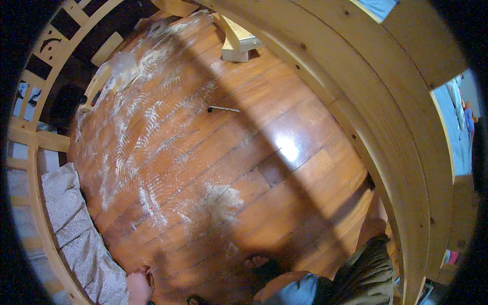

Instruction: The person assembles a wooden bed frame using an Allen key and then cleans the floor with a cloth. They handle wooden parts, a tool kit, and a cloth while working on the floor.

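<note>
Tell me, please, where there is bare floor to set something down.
Bare boards show between the thin stick and the wooden rail on the right. It is crowded left: whitish smears, plastic farther up, and your left hand beside patterned cloth at lower left.

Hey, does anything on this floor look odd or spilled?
Yes: pale residue is smeared in streaky patches across the wooden floor, mostly toward the left, possibly a spill. A thin stick-like thing also lies loose nearby.
</note>
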`<state>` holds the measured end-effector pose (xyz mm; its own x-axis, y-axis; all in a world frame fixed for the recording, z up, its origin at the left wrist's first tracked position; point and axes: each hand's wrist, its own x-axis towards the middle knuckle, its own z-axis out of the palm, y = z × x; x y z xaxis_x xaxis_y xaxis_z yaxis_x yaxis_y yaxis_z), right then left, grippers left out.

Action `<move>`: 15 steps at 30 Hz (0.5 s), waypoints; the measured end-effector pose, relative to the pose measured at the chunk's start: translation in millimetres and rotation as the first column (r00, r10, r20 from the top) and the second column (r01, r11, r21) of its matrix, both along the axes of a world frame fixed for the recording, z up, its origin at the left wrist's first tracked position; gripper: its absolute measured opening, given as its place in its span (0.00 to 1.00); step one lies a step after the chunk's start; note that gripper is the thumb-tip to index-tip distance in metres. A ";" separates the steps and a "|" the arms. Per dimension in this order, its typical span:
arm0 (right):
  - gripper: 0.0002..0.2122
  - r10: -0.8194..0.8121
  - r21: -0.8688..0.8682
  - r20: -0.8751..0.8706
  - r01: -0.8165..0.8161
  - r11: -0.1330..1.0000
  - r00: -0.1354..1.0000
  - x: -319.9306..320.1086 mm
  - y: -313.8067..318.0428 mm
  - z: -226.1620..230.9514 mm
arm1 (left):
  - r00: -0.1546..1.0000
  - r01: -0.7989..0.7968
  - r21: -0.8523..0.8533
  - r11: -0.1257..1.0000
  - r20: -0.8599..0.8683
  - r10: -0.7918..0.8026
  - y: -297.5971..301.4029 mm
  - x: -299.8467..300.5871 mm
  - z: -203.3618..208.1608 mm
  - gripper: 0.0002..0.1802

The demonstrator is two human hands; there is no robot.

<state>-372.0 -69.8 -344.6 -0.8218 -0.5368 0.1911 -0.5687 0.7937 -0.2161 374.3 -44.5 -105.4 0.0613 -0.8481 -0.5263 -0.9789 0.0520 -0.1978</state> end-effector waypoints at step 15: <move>0.22 0.855 -0.748 0.246 -0.471 0.468 0.457 282.3 -349.1 34.1 | 0.998 0.060 0.153 0.986 0.006 -0.062 -37.9 -51.9 12.5 0.14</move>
<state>-89.7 -418.9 -310.5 -0.2673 -0.9100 0.3168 -0.4704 -0.1637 -0.8671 322.5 -82.4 -92.9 0.0182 -0.7599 -0.6497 -0.9708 0.1420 -0.1933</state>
